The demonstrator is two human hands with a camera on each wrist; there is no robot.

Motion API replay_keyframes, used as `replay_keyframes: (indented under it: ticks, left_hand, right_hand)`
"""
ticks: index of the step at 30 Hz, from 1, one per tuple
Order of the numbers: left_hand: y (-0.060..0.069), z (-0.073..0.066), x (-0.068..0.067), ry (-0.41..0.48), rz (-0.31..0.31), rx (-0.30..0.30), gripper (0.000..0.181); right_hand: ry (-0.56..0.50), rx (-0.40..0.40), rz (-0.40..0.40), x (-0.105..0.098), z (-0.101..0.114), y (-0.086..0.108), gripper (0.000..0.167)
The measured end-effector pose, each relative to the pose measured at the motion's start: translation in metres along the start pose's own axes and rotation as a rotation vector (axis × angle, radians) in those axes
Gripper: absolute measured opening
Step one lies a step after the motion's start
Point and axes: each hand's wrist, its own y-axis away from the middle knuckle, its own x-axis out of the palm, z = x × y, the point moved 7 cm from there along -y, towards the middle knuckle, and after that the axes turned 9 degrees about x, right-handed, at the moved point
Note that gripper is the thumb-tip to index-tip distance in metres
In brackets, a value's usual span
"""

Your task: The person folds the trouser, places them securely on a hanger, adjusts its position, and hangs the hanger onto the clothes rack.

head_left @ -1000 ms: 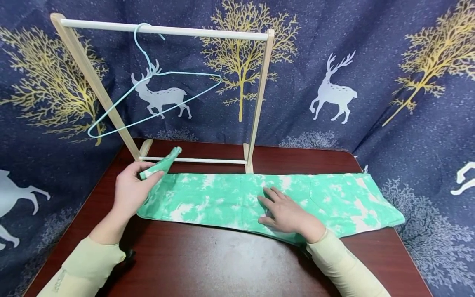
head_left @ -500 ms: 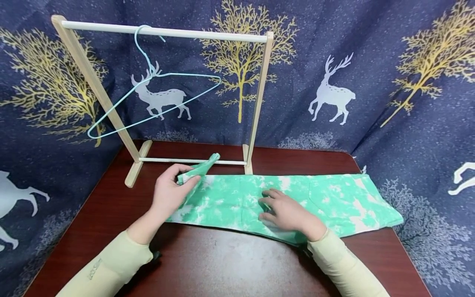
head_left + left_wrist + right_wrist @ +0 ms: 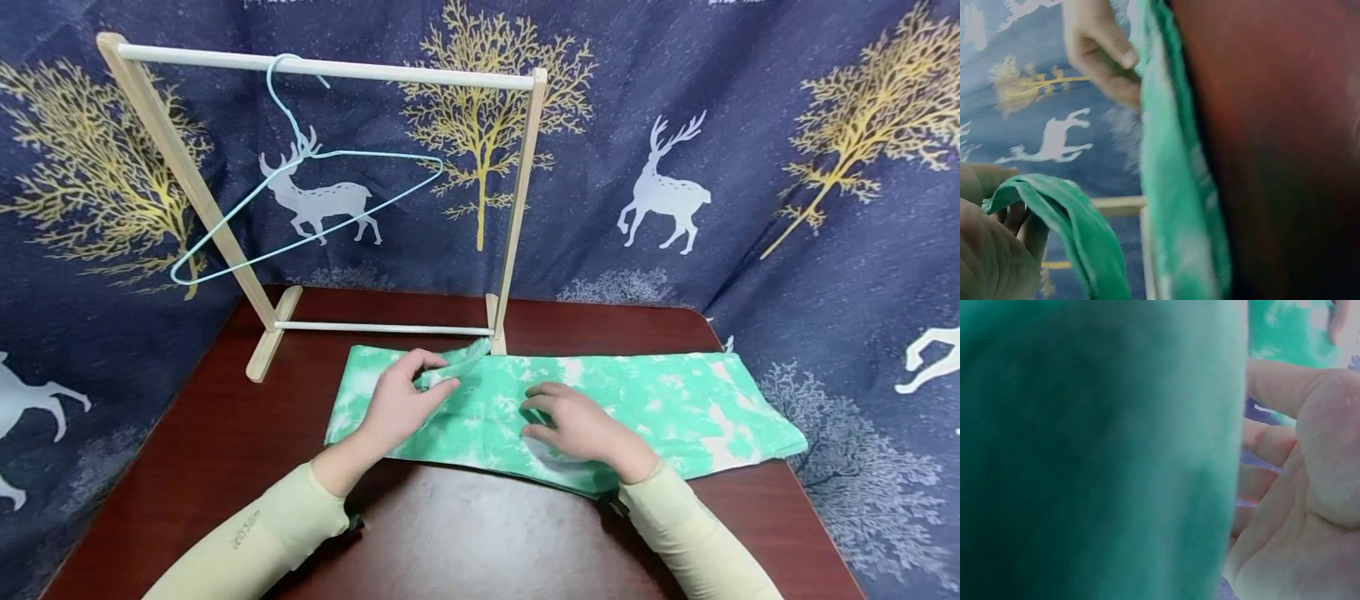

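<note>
A long folded garment (image 3: 660,392) in green-and-white tie-dye lies across the table. My left hand (image 3: 408,398) pinches a raised edge of it between thumb and fingers, above the left part of the cloth. That lifted edge (image 3: 1085,225) hangs in a curve from the fingers in the left wrist view. My right hand (image 3: 581,427) rests on the middle of the garment with relaxed, slightly bent fingers. In the right wrist view, cloth (image 3: 1097,450) close to the camera hides the fingertips of this hand.
Behind the garment stands a wooden rack (image 3: 517,200) with a white top rail (image 3: 405,73). A light-blue hanger (image 3: 307,242) hangs from the rail. The dark red table (image 3: 465,525) backs onto a blue curtain (image 3: 600,50) printed with deer and trees.
My left hand has moved right with the raised edge and lowered it toward the cloth. The garment's left end now lies farther right. My right hand has stayed in place.
</note>
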Motion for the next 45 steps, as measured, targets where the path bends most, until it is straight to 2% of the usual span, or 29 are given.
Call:
replay_keyframes:
  ticks: [4, 7, 9, 11, 14, 16, 19, 21, 23, 26, 29, 32, 40, 45]
  left_hand:
    - [0.008, 0.016, 0.023, -0.063, 0.128, -0.064, 0.025]
    - [0.012, 0.023, 0.035, -0.117, 0.222, -0.064, 0.023]
    - [0.014, 0.024, 0.04, -0.167, 0.291, -0.032, 0.022]
    - [0.017, 0.023, 0.045, -0.243, 0.375, 0.031, 0.023]
    - [0.022, 0.018, 0.049, -0.397, 0.473, 0.145, 0.025]
    - [0.026, 0.016, 0.051, -0.504, 0.521, 0.195, 0.023]
    - [0.031, 0.016, 0.052, -0.623, 0.579, 0.205, 0.017]
    - [0.033, 0.017, 0.052, -0.664, 0.615, 0.192, 0.015]
    - [0.036, 0.017, 0.053, -0.684, 0.638, 0.186, 0.018]
    - [0.038, 0.017, 0.054, -0.693, 0.652, 0.187, 0.025]
    - [0.04, 0.015, 0.054, -0.691, 0.656, 0.212, 0.023]
    - [0.04, 0.013, 0.055, -0.682, 0.654, 0.249, 0.02]
    - [0.04, 0.002, 0.054, -0.623, 0.628, 0.345, 0.025]
    - [0.042, 0.0, 0.054, -0.635, 0.639, 0.359, 0.027]
  right_hand:
    - [-0.022, 0.016, 0.018, 0.005, -0.001, -0.002, 0.037]
    - [-0.027, 0.029, 0.027, 0.006, -0.002, -0.002, 0.038]
    - [-0.022, 0.03, 0.028, 0.006, -0.004, -0.001, 0.038]
    - [-0.016, 0.034, 0.032, 0.006, -0.005, -0.001, 0.038]
    - [0.005, 0.034, 0.029, 0.004, -0.003, 0.0, 0.037]
    - [0.012, 0.039, 0.029, 0.003, 0.001, -0.001, 0.034]
    - [-0.002, 0.078, 0.039, 0.001, 0.01, -0.004, 0.029]
    - [-0.035, 0.117, 0.049, 0.002, 0.014, -0.009, 0.025]
    - [-0.089, 0.175, 0.066, 0.006, 0.016, -0.014, 0.021]
    - [-0.21, 0.279, 0.116, 0.017, 0.015, -0.022, 0.034]
    - [-0.311, 0.4, 0.146, 0.027, 0.011, -0.027, 0.044]
    - [-0.352, 0.473, 0.131, 0.033, 0.01, -0.032, 0.044]
    - [-0.5, 0.541, 0.099, 0.041, 0.021, -0.036, 0.06]
    - [-0.487, 0.524, 0.026, 0.043, 0.025, -0.037, 0.062]
